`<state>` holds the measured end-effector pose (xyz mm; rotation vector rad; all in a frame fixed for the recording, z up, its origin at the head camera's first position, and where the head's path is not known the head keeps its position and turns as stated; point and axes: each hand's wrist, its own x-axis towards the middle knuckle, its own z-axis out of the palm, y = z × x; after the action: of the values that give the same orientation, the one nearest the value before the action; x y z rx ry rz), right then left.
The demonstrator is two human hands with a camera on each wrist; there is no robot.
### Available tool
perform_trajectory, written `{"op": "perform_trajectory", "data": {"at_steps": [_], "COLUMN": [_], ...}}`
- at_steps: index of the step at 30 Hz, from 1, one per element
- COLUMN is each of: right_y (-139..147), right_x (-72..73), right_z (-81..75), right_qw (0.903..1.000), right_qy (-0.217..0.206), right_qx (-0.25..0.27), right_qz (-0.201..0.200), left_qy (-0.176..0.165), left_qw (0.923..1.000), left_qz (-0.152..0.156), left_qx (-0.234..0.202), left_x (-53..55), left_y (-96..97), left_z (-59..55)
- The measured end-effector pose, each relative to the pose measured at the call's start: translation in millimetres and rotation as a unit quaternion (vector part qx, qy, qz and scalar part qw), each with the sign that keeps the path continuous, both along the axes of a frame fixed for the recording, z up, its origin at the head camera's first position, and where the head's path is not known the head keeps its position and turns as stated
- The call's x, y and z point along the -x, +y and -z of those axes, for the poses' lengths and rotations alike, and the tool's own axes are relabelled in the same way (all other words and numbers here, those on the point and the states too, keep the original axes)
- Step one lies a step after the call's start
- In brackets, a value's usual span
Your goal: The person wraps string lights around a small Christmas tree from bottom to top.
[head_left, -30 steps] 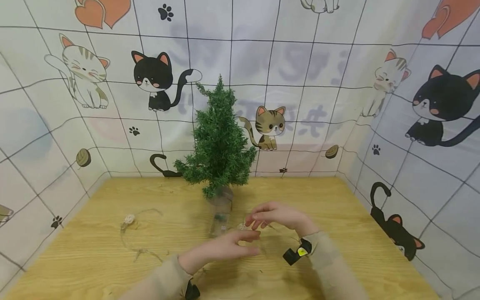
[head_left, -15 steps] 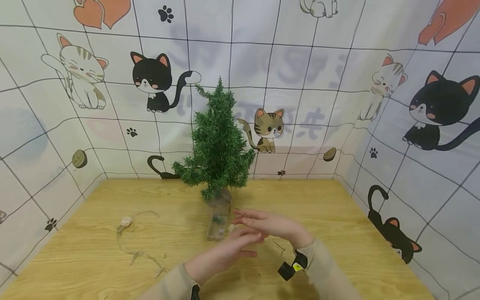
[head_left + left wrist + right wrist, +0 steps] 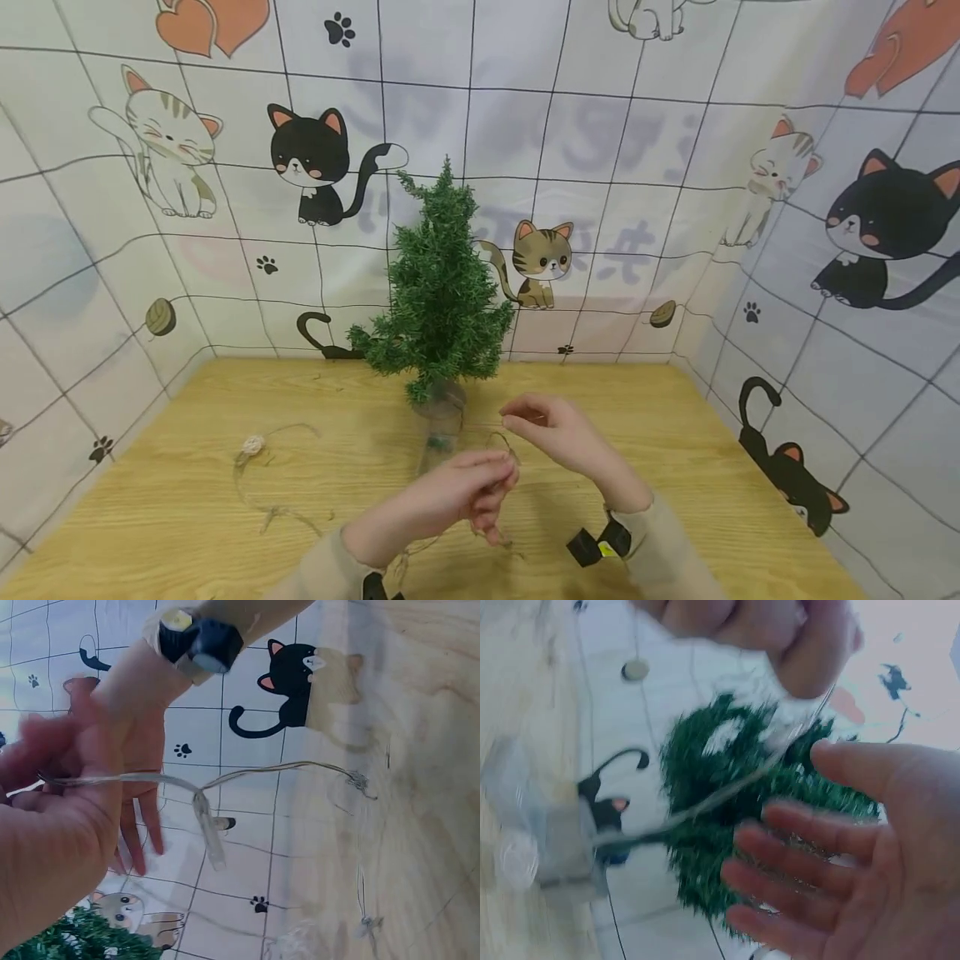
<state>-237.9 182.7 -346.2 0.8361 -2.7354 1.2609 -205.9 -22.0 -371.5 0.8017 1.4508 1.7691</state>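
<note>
In the head view my left hand (image 3: 465, 492) pinches a thin string-light wire, part of which loops above its fingertips. The left wrist view shows that wire (image 3: 150, 778) leading from the fingers to a clear bulb sleeve (image 3: 211, 840) and on towards the table. My right hand (image 3: 558, 429) hovers to the right with nothing in its grasp, fingers loosely bent and apart from the wire. From the right wrist view, the wire runs down to a clear battery box (image 3: 566, 844). A small green artificial tree (image 3: 442, 300) stands behind both hands.
On the left of the wooden table (image 3: 600, 383) lies more wire with a pale woven ball (image 3: 253, 445). The tree's round base (image 3: 442, 398) sits just behind the box. Cat-print cloth (image 3: 600, 150) walls in the back and sides.
The hands, close together and overlapping half a second ago, have moved apart. My left hand's fingers have curled onto the wire; my right hand has lifted slightly away to the right.
</note>
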Motion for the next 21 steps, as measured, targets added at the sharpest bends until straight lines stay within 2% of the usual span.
{"op": "perform_trajectory", "data": {"at_steps": [2, 4, 6, 10, 12, 14, 17, 19, 21], "right_y": [-3.3, -6.5, -9.4, -13.3, -14.6, -16.2, -19.9, -23.4, -26.8], "right_x": [-5.8, -10.3, -13.8, -17.9, -19.2, -20.2, -18.6, -16.0, -13.2], "right_z": [-4.2, -7.6, -10.1, -13.7, -16.7, -21.8, -34.2, -44.4, -55.5], "right_qw": [0.9983, 0.9926, 0.9874, 0.9835, 0.9835, 0.9824, 0.9756, 0.9693, 0.9648], "right_qy": [0.015, 0.017, 0.009, -0.003, 0.0, 0.006, 0.042, 0.071, 0.096], "right_qx": [0.013, 0.026, 0.036, 0.052, 0.051, 0.048, 0.044, 0.036, 0.024], "right_qz": [-0.054, -0.117, -0.154, -0.173, -0.174, -0.181, -0.211, -0.233, -0.244], "left_qy": [0.01, 0.026, 0.042, 0.094, 0.14, 0.192, 0.273, 0.306, 0.326], "left_qw": [0.9997, 0.9989, 0.9981, 0.9946, 0.9884, 0.9773, 0.9503, 0.9333, 0.9199], "left_qz": [-0.003, -0.003, 0.0, 0.001, -0.009, -0.026, -0.053, -0.067, -0.072], "left_qx": [0.024, 0.039, 0.045, 0.045, 0.059, 0.086, 0.139, 0.176, 0.206], "left_x": [-1.0, -1.4, -1.4, -2.6, -4.1, -5.9, -8.4, -11.1, -12.6], "left_y": [-3.8, -7.9, -12.9, -27.7, -36.8, -46.2, -59.1, -67.5, -77.0], "left_z": [-4.0, -7.9, -12.2, -23.8, -31.9, -41.8, -59.6, -73.8, -87.1]}}
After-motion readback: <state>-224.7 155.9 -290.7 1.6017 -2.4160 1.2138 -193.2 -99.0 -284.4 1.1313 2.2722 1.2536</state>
